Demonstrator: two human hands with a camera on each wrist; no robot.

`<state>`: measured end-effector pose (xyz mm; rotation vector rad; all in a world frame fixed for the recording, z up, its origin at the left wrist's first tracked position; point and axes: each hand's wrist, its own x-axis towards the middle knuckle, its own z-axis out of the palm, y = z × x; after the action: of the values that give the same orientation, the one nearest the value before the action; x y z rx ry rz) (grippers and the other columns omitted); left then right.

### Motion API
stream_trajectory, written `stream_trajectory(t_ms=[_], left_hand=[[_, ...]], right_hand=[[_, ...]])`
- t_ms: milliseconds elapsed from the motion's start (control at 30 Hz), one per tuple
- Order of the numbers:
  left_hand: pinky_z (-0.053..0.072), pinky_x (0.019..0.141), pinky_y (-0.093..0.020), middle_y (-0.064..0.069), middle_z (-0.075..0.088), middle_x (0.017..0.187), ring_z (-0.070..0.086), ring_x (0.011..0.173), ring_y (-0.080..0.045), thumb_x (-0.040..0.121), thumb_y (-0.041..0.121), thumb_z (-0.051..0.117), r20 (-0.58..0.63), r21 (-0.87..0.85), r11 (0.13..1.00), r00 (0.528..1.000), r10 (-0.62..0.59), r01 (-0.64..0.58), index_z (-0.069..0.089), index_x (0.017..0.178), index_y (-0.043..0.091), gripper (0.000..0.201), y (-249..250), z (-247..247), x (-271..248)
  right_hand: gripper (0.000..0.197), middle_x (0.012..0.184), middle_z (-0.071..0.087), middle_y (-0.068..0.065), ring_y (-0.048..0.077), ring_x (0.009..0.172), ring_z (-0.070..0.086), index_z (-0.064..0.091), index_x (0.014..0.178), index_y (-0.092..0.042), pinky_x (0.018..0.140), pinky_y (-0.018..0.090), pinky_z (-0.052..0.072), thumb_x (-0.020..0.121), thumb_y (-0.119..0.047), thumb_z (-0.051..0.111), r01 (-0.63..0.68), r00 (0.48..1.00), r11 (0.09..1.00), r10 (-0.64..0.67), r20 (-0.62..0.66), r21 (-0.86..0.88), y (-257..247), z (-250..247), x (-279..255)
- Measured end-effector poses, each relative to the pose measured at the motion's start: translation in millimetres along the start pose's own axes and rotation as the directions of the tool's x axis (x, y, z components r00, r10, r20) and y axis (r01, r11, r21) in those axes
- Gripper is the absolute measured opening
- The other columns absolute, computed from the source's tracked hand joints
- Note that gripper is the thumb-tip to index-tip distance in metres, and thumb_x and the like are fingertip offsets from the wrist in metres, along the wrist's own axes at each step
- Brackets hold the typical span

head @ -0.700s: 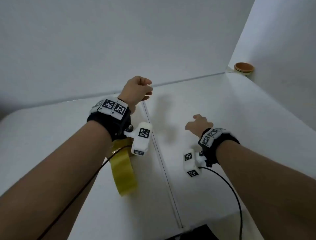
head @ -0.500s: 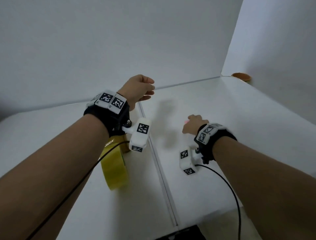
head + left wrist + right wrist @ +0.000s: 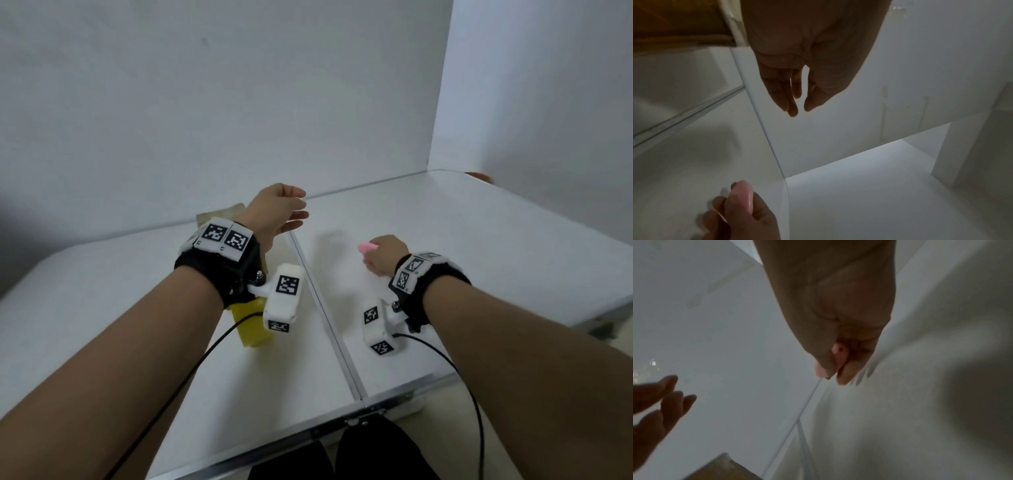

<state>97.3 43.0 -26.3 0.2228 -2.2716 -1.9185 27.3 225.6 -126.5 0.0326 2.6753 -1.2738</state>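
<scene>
2 plain white walls [image 3: 239, 102] meet behind a white table [image 3: 496, 240].

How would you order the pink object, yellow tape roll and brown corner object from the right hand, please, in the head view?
1. pink object: gripped in the right hand.
2. yellow tape roll: to its left, across the table seam.
3. brown corner object: far right table corner.
</scene>
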Motion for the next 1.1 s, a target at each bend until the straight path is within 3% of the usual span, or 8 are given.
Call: stream_trajectory(t_ms=[100,233,300,433,567,767,967,1100], left_hand=[[0.054,0.078,-0.026,-0.001,0.058,0.093,0.064,0.083,-0.016,0.093,0.002,0.053,-0.026,-0.046,0.999,0.999,0.026,-0.027,0.058,0.106,0.011,0.016,6.0,-15.6,-3.1],[0.054,0.077,-0.025,-0.001,0.058,0.093,0.064,0.082,-0.015,0.094,0.001,0.052,-0.051,-0.049,0.995,0.996,0.08,-0.082,0.058,0.106,0.011,0.017,13.2,-34.6,-7.9],[0.054,0.074,-0.024,0.0,0.059,0.09,0.064,0.082,-0.015,0.094,0.001,0.051,-0.064,-0.054,0.994,0.994,0.094,-0.098,0.058,0.104,0.012,0.017,12.9,-41.5,-10.9],[0.054,0.072,-0.022,0.002,0.06,0.086,0.065,0.081,-0.014,0.093,0.002,0.052,-0.09,-0.065,0.991,0.99,0.113,-0.119,0.06,0.1,0.015,0.016,6.7,-55.9,-14.0],[0.053,0.073,-0.024,0.001,0.06,0.085,0.066,0.081,-0.015,0.093,0.001,0.052,-0.157,-0.076,0.987,0.979,0.129,-0.142,0.06,0.097,0.015,0.017,-3.0,-71.4,-12.8],[0.052,0.064,-0.018,0.001,0.06,0.087,0.066,0.08,-0.013,0.094,0.0,0.05,-0.204,-0.093,0.984,0.971,0.128,-0.149,0.059,0.102,0.013,0.018,-11.5,-87.5,-20.9],[0.043,0.059,-0.02,0.001,0.059,0.092,0.061,0.07,-0.011,0.094,0.005,0.053,-0.294,0.044,0.985,0.941,0.17,-0.164,0.06,0.094,0.019,0.015,-31.1,-107.4,-40.6],[0.04,0.057,-0.023,-0.001,0.059,0.099,0.059,0.069,-0.014,0.094,0.009,0.053,-0.316,0.124,0.985,0.937,0.15,-0.116,0.061,0.094,0.02,0.014,-48.2,-116.3,-54.0]], right_hand=[[0.007,0.073,0.056,0.011,0.014,0.058,0.052,0.06,0.096,-0.005,0.043,0.013,0.043,0.095,-0.008,0.053,-0.058,0.99,0.838,-0.02,0.136,0.542,-14.8,8.8,-16.3],[0.018,0.076,0.049,0.005,0.01,0.059,0.045,0.055,0.09,-0.004,0.048,0.015,0.034,0.1,-0.016,0.046,-0.214,0.958,0.576,-0.031,0.283,0.789,-40.6,18.0,-24.3],[0.015,0.077,0.05,0.008,0.011,0.062,0.048,0.058,0.097,0.003,0.046,0.012,0.039,0.099,-0.005,0.046,-0.221,0.952,0.498,-0.078,0.297,0.838,-50.6,22.4,-27.5],[0.035,0.118,0.056,0.02,0.026,0.1,0.059,0.045,0.131,0.02,0.087,0.027,0.053,0.097,0.011,0.043,-0.188,0.939,0.393,-0.196,0.282,0.9,-62.8,31.3,-36.5],[0.04,0.136,0.047,0.03,0.042,0.127,0.052,0.038,0.135,0.021,0.098,0.03,0.05,0.096,0.014,0.041,-0.216,0.897,0.403,-0.279,0.344,0.889,-70.5,37.5,-48.9],[0.042,0.128,0.054,0.028,0.028,0.092,0.066,0.042,0.136,0.016,0.084,0.025,0.057,0.094,0.011,0.048,-0.076,0.889,0.467,-0.369,0.272,0.881,-86.6,43.3,-52.5],[0.034,0.122,0.063,0.031,0.022,0.077,0.069,0.055,0.125,0.01,0.074,0.017,0.059,0.091,0.005,0.058,0.23,0.853,0.661,-0.49,0.179,0.714,-114.8,43.0,-61.9],[0.026,0.111,0.072,0.02,0.027,0.086,0.072,0.066,0.112,0.001,0.083,0.027,0.059,0.086,-0.005,0.067,0.497,0.783,0.732,-0.61,0.122,0.466,-134.3,50.1,-68.5]])
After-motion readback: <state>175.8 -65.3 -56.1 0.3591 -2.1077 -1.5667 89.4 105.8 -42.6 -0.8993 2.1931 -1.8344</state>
